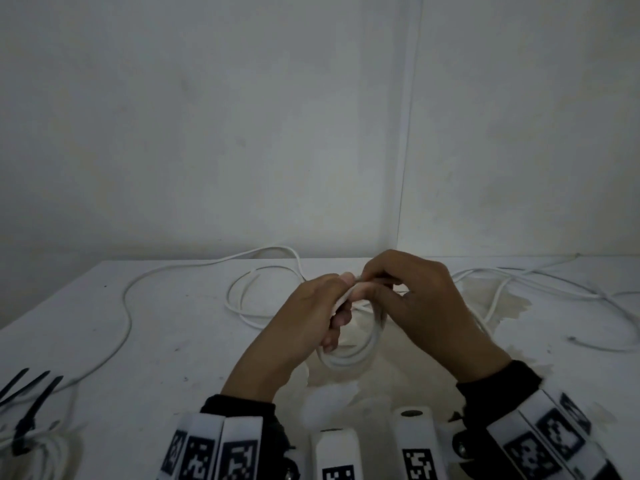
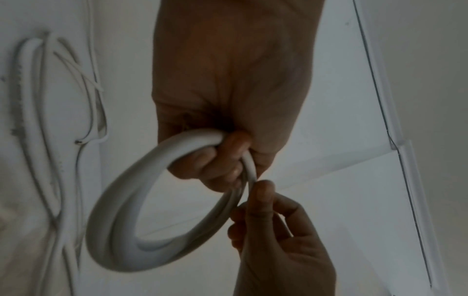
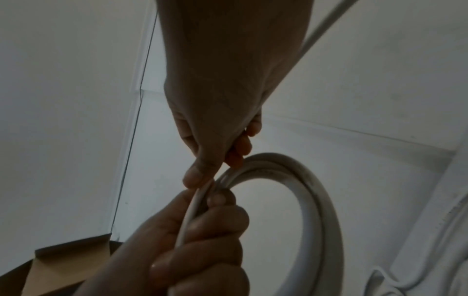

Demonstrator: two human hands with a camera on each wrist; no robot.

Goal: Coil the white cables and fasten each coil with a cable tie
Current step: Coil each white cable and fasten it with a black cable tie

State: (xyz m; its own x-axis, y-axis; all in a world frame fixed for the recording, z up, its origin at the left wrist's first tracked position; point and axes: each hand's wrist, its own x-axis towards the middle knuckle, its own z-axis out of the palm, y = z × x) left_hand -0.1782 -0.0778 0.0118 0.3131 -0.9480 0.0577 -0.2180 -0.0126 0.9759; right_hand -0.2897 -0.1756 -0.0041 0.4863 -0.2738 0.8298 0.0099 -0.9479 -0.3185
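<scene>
A white cable coil (image 1: 349,358) of several loops hangs above the white table (image 1: 173,341), near its middle. My left hand (image 1: 337,317) grips the top of the coil (image 2: 113,220), fingers curled round the loops. Right beside it my right hand (image 1: 363,278) pinches a strand of the same cable between thumb and fingers (image 3: 200,174). The cable's tail (image 3: 324,26) runs off behind my right hand. Loose white cable (image 1: 128,306) lies on the table at left, and more cable (image 1: 519,278) at right. Black cable ties (image 1: 31,393) lie at the table's lower left.
Another white coil (image 1: 38,452) with a black tie round it lies at the lower-left corner. A white wall (image 1: 242,133) rises just behind the table. A brown cardboard box (image 3: 63,260) shows in the right wrist view, off the table's edge.
</scene>
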